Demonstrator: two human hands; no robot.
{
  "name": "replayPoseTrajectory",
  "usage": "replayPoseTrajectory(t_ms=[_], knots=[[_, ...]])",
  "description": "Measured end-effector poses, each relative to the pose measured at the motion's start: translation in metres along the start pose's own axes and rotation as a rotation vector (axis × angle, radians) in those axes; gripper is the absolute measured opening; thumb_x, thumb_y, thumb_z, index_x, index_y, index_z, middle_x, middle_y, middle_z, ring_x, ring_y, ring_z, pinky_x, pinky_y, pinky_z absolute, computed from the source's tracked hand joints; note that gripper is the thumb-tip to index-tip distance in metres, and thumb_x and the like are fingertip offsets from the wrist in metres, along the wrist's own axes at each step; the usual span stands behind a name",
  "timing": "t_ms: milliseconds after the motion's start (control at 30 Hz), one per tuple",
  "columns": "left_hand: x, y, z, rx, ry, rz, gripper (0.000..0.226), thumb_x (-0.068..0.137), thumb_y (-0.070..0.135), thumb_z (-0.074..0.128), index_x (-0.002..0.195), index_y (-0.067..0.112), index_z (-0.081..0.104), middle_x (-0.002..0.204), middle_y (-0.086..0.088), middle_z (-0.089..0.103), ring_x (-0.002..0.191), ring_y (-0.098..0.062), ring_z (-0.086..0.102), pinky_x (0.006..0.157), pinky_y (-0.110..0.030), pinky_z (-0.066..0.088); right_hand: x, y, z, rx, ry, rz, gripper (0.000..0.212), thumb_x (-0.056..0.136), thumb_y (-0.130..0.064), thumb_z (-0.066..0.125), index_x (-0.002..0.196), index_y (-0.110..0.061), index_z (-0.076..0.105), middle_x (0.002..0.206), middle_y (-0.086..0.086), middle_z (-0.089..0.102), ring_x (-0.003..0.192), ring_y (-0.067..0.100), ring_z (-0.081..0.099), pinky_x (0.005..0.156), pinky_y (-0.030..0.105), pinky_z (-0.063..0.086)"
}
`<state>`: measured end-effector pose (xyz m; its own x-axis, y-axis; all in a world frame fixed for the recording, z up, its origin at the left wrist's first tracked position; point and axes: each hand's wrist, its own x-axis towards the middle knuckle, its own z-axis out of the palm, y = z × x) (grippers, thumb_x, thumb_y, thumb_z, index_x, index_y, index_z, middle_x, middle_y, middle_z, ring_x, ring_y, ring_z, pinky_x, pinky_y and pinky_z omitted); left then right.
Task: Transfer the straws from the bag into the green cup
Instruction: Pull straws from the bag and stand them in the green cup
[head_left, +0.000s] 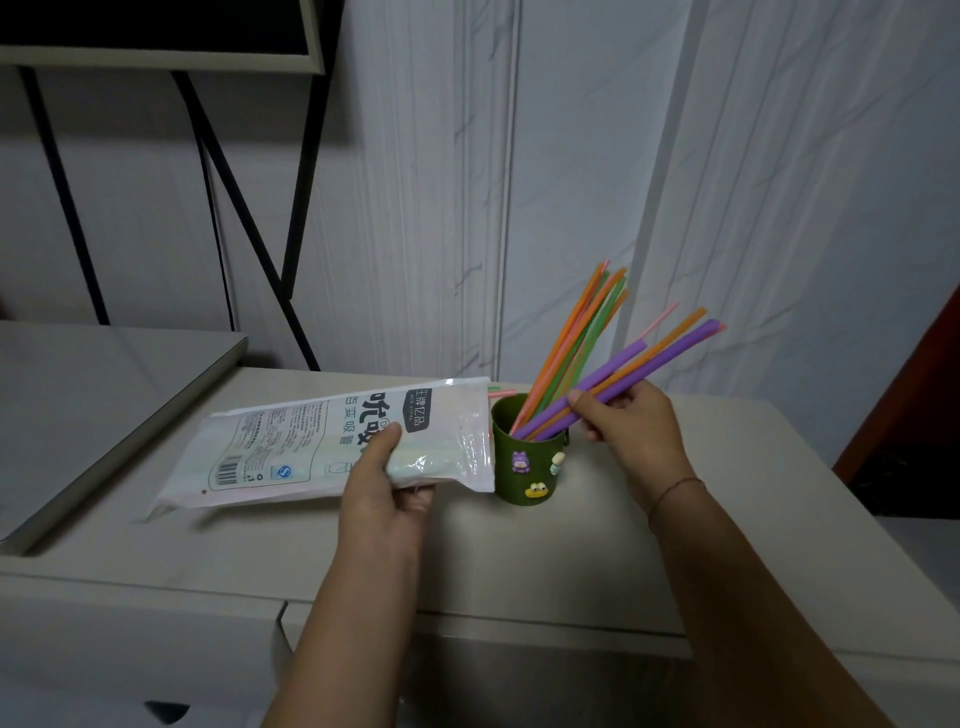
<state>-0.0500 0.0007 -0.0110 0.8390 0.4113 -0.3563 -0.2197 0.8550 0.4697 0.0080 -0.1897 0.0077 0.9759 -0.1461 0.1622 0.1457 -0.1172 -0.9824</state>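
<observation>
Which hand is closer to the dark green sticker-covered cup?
Right. The right hand grips coloured plastic straws just right of the green cup; the left hand holds the printed plastic bag, farther left.

One printed plastic bag. One green cup bearing three cartoon stickers. Two hands: left hand, right hand. The coloured straws overlap too much to count; at least two are purple.

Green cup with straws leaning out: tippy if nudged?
Probably tippy: the green cup is small and narrow, and its long straws all lean one way, far above the rim. Likely light, so a nudge may slide it on the smooth tabletop. The right hand gripping the purple straws could lever it over.
</observation>
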Motion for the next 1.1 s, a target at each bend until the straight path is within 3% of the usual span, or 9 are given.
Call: replayPoseTrajectory(t_ms=[167,467,567,733,933,1100], knots=[[-0.001,-0.001,0.0,-0.008,-0.007,-0.004,0.045,0.082,-0.002,0.064,0.121,0.018,0.058,0.098,-0.003,0.072,0.087,-0.02,0.07,0.088,-0.049,0.053,0.005,-0.002,-0.005,0.046,0.131,-0.054,0.011,0.086,-0.012,0.063,0.094,-0.004,0.062,0.066,0.004,0.061,0.047,0.003,0.059,0.049,0.014,0.05],[-0.003,-0.004,0.0,0.014,-0.013,-0.024,0.036,0.081,-0.003,0.064,0.11,0.018,0.06,0.09,-0.002,0.073,0.082,-0.018,0.07,0.071,-0.045,0.057,-0.003,0.008,0.015,-0.093,-0.052,-0.042,0.017,0.087,-0.014,0.062,0.102,-0.008,0.062,0.079,0.001,0.066,0.066,0.007,0.062,0.055,0.012,0.052],[-0.004,-0.003,-0.001,0.022,-0.01,-0.028,0.03,0.081,-0.002,0.064,0.102,0.02,0.061,0.078,0.0,0.074,0.071,-0.015,0.071,0.069,-0.044,0.057,-0.004,0.004,0.009,-0.047,-0.008,-0.055,0.015,0.085,-0.016,0.064,0.098,-0.008,0.063,0.073,0.0,0.065,0.059,0.003,0.062,0.054,0.013,0.051],[-0.004,-0.003,0.001,0.013,-0.017,-0.028,0.035,0.082,-0.002,0.063,0.109,0.019,0.059,0.093,-0.002,0.071,0.081,-0.017,0.069,0.07,-0.043,0.057,-0.002,0.002,-0.002,0.001,0.113,-0.075,0.011,0.089,-0.02,0.059,0.087,-0.011,0.064,0.063,0.003,0.062,0.054,0.01,0.059,0.061,0.022,0.054],[-0.005,-0.005,0.002,0.016,-0.034,-0.041,0.033,0.082,-0.003,0.062,0.107,0.018,0.061,0.094,-0.003,0.071,0.083,-0.018,0.069,0.07,-0.046,0.056,0.003,0.011,0.009,-0.048,0.074,-0.046,0.013,0.089,-0.015,0.06,0.082,-0.004,0.064,0.06,0.007,0.061,0.053,0.016,0.057,0.057,0.027,0.051],[-0.005,-0.004,0.001,0.022,-0.037,-0.034,0.033,0.082,-0.003,0.063,0.107,0.018,0.061,0.094,-0.002,0.072,0.084,-0.018,0.069,0.071,-0.046,0.056,0.0,0.013,0.009,-0.029,0.048,0.002,0.014,0.087,-0.016,0.063,0.092,-0.003,0.064,0.062,0.006,0.063,0.05,0.012,0.057,0.05,0.02,0.05]])
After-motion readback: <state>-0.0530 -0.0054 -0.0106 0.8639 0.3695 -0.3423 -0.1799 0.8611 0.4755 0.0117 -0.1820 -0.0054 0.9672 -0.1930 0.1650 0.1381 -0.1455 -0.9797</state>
